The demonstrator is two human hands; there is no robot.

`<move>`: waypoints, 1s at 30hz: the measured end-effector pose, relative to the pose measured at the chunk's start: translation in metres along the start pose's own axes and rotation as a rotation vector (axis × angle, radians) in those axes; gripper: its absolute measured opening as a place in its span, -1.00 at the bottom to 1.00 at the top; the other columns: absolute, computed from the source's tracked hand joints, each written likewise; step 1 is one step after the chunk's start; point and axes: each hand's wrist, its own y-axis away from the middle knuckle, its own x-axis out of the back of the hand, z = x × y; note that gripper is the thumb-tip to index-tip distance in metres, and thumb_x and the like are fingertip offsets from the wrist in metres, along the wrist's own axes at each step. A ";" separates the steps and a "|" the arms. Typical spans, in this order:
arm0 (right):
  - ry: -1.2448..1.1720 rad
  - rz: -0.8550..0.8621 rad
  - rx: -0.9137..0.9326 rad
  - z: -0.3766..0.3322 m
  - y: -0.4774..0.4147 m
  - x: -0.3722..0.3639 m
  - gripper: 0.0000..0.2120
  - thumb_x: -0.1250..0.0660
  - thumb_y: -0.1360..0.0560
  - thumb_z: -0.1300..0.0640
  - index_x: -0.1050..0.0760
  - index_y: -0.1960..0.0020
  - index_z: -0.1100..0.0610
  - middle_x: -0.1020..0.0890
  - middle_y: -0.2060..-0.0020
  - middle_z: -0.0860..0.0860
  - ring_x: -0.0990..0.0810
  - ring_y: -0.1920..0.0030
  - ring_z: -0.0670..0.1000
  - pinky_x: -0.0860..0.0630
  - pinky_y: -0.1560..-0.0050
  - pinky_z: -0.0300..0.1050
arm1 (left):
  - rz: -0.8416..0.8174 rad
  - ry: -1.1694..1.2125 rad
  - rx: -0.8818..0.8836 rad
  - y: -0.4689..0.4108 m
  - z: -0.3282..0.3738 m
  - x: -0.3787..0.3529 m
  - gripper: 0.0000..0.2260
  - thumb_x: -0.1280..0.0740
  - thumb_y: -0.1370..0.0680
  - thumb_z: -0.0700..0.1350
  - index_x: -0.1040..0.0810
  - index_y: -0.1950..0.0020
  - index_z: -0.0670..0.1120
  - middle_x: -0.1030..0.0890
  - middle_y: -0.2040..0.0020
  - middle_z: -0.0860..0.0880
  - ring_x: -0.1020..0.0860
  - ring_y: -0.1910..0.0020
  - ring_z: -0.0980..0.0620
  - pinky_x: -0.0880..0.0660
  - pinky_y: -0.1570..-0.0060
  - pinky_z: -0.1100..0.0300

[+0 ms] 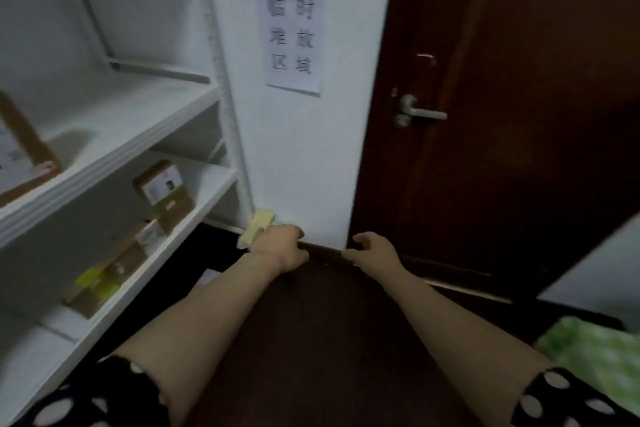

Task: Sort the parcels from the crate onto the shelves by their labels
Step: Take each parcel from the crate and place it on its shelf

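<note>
Seemingly light, flat and soft, the parcel (258,226) sticks out at 11 o'clock from the left hand (280,246), which grips its near end; a mid-body hold looks safer; right hand (372,251) loosely curled, empty; shelves (138,107) at 9 o'clock.

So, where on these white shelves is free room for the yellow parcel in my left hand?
The upper shelf is bare between the brown parcel at its left and the corner post. The middle shelf is free only at its right end; boxes crowd the rest.
</note>
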 end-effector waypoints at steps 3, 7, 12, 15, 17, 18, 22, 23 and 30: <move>-0.069 0.134 -0.091 0.065 0.041 0.069 -0.50 -0.39 -0.48 0.07 -0.37 -0.38 0.14 -0.46 -0.30 0.06 -0.44 -0.28 0.03 -0.40 -0.23 -0.14 | -0.046 -0.059 -0.177 0.000 0.098 -0.024 -0.54 -0.29 -0.52 0.03 -0.39 -0.40 -0.03 -0.47 -0.34 -0.06 -0.42 -0.32 -0.08 -0.34 -0.30 0.10; -0.141 0.304 -0.254 0.180 0.115 0.169 -0.52 -0.39 -0.48 0.04 -0.42 -0.35 0.13 -0.51 -0.25 0.03 -0.50 -0.22 0.01 -0.42 -0.14 -0.21 | -0.122 -0.109 -0.435 0.031 0.254 -0.077 -0.60 -0.29 -0.52 0.03 -0.45 -0.34 -0.03 -0.54 -0.23 -0.04 -0.50 -0.21 -0.04 -0.42 -0.23 0.08; -0.275 0.600 -0.500 0.322 0.241 0.291 -0.59 -0.44 -0.43 0.06 -0.51 -0.23 0.17 -0.58 -0.10 0.07 -0.54 -0.14 0.04 -0.42 -0.14 -0.17 | -0.245 -0.205 -0.734 0.104 0.437 -0.157 -0.56 -0.29 -0.53 0.04 -0.42 -0.39 -0.02 -0.50 -0.29 -0.03 -0.48 -0.26 -0.04 -0.43 -0.22 0.08; -0.368 0.787 -0.605 0.381 0.310 0.347 -0.64 -0.43 -0.44 0.07 -0.51 -0.19 0.19 -0.57 -0.04 0.07 -0.54 -0.10 0.08 -0.44 -0.14 -0.10 | -0.274 -0.262 -0.866 0.145 0.523 -0.193 -0.55 -0.30 -0.49 0.08 -0.44 -0.36 -0.02 -0.50 -0.31 -0.07 -0.48 -0.26 -0.07 -0.44 -0.19 0.10; -0.429 0.861 -0.631 0.410 0.341 0.374 -0.68 -0.42 -0.46 0.09 -0.51 -0.16 0.18 -0.57 -0.03 0.06 -0.54 -0.12 0.08 -0.43 -0.16 -0.10 | -0.301 -0.306 -0.927 0.164 0.570 -0.210 -0.49 -0.29 -0.50 0.09 -0.38 -0.42 -0.01 -0.45 -0.37 -0.06 -0.43 -0.32 -0.06 -0.42 -0.23 0.11; -0.450 0.888 -0.643 0.423 0.353 0.384 -0.70 -0.42 -0.46 0.09 -0.52 -0.15 0.17 -0.57 -0.02 0.04 -0.54 -0.11 0.07 -0.43 -0.16 -0.11 | -0.312 -0.330 -0.957 0.170 0.591 -0.217 -0.48 -0.28 -0.51 0.09 -0.34 -0.45 -0.01 -0.42 -0.39 -0.05 -0.41 -0.34 -0.06 -0.40 -0.25 0.12; -0.511 1.022 -0.666 0.467 0.379 0.417 -0.79 -0.45 -0.43 0.08 -0.56 -0.01 0.13 -0.63 0.06 0.04 -0.57 0.04 0.06 -0.50 -0.07 -0.06 | -0.314 -0.397 -1.078 0.185 0.669 -0.237 -0.58 -0.28 -0.51 0.07 -0.44 -0.35 -0.01 -0.50 -0.28 -0.04 -0.49 -0.21 -0.05 -0.47 -0.12 0.09; -0.528 1.056 -0.677 0.474 0.383 0.425 -0.81 -0.44 -0.44 0.10 -0.55 0.00 0.14 -0.64 0.08 0.06 -0.57 0.07 0.06 -0.51 -0.04 -0.07 | -0.322 -0.403 -1.099 0.187 0.687 -0.241 -0.64 -0.28 -0.50 0.06 -0.49 -0.27 -0.02 -0.54 -0.21 -0.05 -0.52 -0.14 -0.05 -0.51 -0.06 0.08; -0.478 1.157 -0.768 0.533 0.383 0.504 -0.70 -0.33 -0.52 0.18 -0.49 -0.23 0.21 -0.58 -0.16 0.09 -0.55 -0.15 0.10 -0.48 -0.14 -0.05 | -0.418 -0.186 -1.217 0.175 0.825 -0.282 -0.74 -0.31 -0.52 -0.07 -0.51 -0.20 -0.07 -0.58 -0.04 0.01 -0.52 -0.01 -0.01 -0.47 0.13 0.31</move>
